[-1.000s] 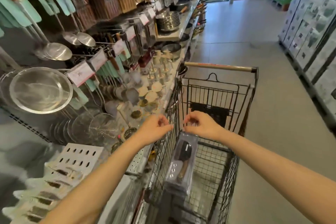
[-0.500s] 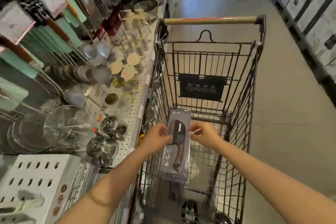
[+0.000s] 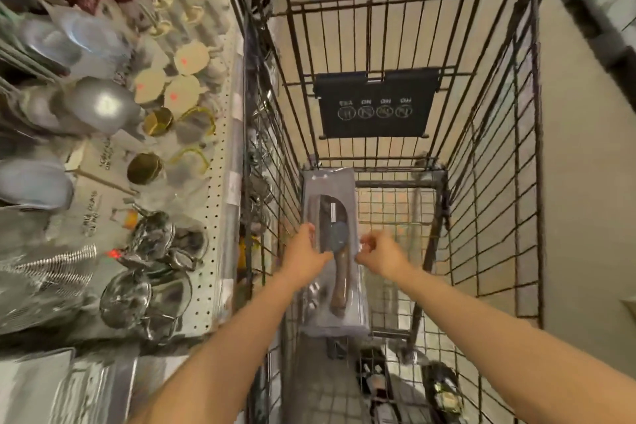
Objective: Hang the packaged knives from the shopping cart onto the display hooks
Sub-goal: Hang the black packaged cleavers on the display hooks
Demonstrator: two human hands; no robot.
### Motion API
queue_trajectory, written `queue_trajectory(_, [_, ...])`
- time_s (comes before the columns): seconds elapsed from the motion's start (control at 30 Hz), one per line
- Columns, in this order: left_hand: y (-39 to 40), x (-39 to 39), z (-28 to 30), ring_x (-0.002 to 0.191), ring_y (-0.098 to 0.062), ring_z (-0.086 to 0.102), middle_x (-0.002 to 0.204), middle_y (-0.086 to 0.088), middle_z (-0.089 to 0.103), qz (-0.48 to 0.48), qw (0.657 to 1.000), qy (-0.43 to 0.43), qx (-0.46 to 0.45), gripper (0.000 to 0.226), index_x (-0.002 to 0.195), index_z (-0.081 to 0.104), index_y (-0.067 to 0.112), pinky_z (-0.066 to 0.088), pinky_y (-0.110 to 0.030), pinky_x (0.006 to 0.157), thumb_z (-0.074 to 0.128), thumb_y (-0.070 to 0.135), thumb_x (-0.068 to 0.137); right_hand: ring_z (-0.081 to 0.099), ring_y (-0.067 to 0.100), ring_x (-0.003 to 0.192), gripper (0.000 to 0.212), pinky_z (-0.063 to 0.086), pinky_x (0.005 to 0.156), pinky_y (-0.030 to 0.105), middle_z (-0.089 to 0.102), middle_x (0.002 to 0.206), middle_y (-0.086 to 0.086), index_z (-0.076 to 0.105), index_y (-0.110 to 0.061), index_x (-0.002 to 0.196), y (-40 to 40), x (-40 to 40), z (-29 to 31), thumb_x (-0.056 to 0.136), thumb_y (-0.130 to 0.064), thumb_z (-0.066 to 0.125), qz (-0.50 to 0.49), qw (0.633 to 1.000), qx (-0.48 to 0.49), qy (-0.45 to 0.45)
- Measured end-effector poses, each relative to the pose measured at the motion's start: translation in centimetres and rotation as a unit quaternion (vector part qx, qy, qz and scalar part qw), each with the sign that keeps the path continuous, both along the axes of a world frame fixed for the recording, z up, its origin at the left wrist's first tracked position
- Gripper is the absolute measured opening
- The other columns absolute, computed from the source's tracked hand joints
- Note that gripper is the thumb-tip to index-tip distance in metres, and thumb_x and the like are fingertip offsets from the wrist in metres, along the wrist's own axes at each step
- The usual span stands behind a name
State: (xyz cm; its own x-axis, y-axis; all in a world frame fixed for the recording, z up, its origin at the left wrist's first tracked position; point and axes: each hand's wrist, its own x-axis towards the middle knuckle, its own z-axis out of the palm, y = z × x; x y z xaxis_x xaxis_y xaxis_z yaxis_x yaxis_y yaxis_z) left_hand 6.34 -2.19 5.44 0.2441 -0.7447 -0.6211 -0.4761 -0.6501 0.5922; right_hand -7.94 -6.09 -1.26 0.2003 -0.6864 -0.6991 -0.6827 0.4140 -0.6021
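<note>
A packaged knife [image 3: 332, 213] in a grey card with a clear blister, dark blade and brown handle, stands lengthwise inside the black wire shopping cart [image 3: 488, 182]. My left hand [image 3: 304, 256] grips the package's left edge. My right hand [image 3: 378, 251] pinches its right edge at about the same height. More dark packages [image 3: 378, 385] lie lower in the cart, near the bottom of the frame. No display hooks for knives show in this view.
A white pegboard shelf [image 3: 213, 217] to the left of the cart carries metal strainers, ladles, gold-lidded jars and wooden items. A black warning sign [image 3: 377, 103] hangs on the cart's far panel. Beige floor [image 3: 585, 182] lies to the right.
The view has tilted down into the cart. Both hands went from near the cart's rim down to the package and now hold its two edges.
</note>
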Motion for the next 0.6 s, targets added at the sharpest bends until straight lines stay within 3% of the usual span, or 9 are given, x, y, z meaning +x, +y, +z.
queue_trajectory(0.1, [-0.3,-0.3,-1.5,0.117,-0.019,0.048,0.131,-0.009,0.049,0.012,1.0,-0.011,0.005,0.058,0.134,0.038,0.004,0.036,-0.021,0.087,0.067,0.006,0.084,0.066,0.025,0.09,0.042,0.054,0.08,0.035,0.068,0.093,0.008,0.057,-0.01,0.107,0.5,0.8,-3.3,0.072,-0.022,0.077,-0.045,0.998,0.042,0.014])
queue_trajectory(0.2, [-0.5,-0.7,-3.2,0.106,-0.015,0.049,0.127,-0.009,0.052,0.04,0.999,-0.007,0.008,0.056,0.132,0.041,0.003,0.038,-0.02,0.085,0.068,0.003,0.082,0.064,0.028,0.102,0.068,0.053,0.088,0.036,0.068,0.111,0.012,0.055,-0.006,0.116,0.7,1.6,-5.1,0.064,-0.04,0.082,-0.081,0.995,0.056,0.033])
queue_trajectory(0.3, [-0.8,-0.7,-4.5,0.103,-0.013,0.049,0.13,-0.013,0.054,0.073,0.997,-0.012,0.004,0.057,0.131,0.042,0.002,0.035,-0.016,0.08,0.068,0.001,0.08,0.057,0.029,0.115,0.085,0.049,0.087,0.033,0.058,0.126,0.015,0.043,-0.001,0.131,0.7,2.2,-5.6,0.068,-0.044,0.081,-0.109,0.989,0.078,0.067])
queue_trajectory(0.4, [-0.9,-0.7,-5.6,0.098,-0.009,0.043,0.131,-0.012,0.053,0.115,0.993,-0.01,0.005,0.055,0.132,0.042,0.003,0.037,-0.016,0.078,0.066,0.001,0.082,0.058,0.026,0.107,0.081,0.045,0.073,0.027,0.058,0.12,0.012,0.041,-0.004,0.129,1.0,3.1,-5.9,0.071,-0.046,0.078,-0.109,0.986,0.105,0.064])
queue_trajectory(0.5, [-0.8,-0.8,-6.2,0.102,-0.013,0.05,0.133,-0.01,0.05,0.151,0.988,-0.013,0.013,0.062,0.136,0.038,0.008,0.04,-0.014,0.07,0.066,0.005,0.081,0.059,0.021,0.089,0.073,0.043,0.057,0.026,0.058,0.103,0.006,0.045,-0.01,0.121,1.3,3.9,-6.5,0.069,-0.049,0.077,-0.113,0.985,0.1,0.078])
queue_trajectory(0.6, [-1.1,-1.0,-6.6,0.116,-0.022,0.052,0.136,-0.009,0.047,0.168,0.986,-0.009,0.018,0.064,0.139,0.035,0.01,0.04,-0.02,0.08,0.065,0.007,0.082,0.059,0.02,0.08,0.064,0.038,0.048,0.024,0.059,0.093,0.005,0.048,-0.008,0.112,1.3,4.4,-6.6,0.068,-0.046,0.077,-0.121,0.985,0.091,0.089])
